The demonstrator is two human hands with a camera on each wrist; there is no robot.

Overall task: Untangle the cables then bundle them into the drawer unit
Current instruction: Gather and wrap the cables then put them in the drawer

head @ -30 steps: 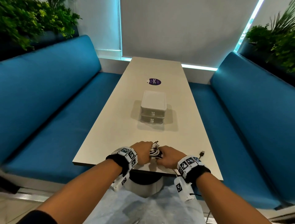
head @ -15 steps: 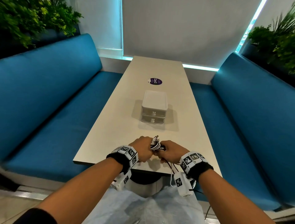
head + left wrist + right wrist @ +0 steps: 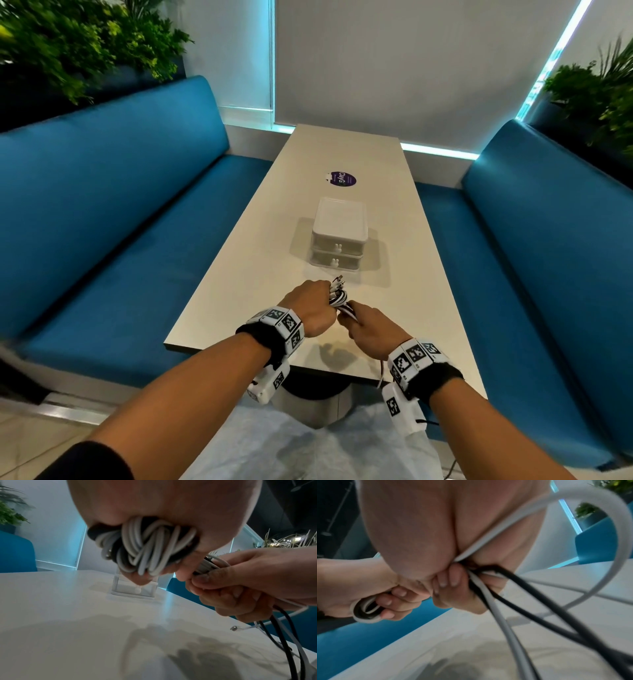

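Both hands have lifted off the long beige tabletop [image 3: 239, 274] since a second ago. I see the left hand [image 3: 313, 306] fisted around the coiled bundle of white and black cables [image 3: 147, 547], plug ends poking out on top. Right hand [image 3: 368, 329] grips the loose strands just beside it, fingers curled tight; tails of those strands hang over the near edge. White two-drawer plastic unit [image 3: 339, 236] sits mid-table beyond the hands, both drawers closed.

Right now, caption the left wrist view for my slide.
Left hand grips the coiled cables; right hand pinches their loose ends above the table.
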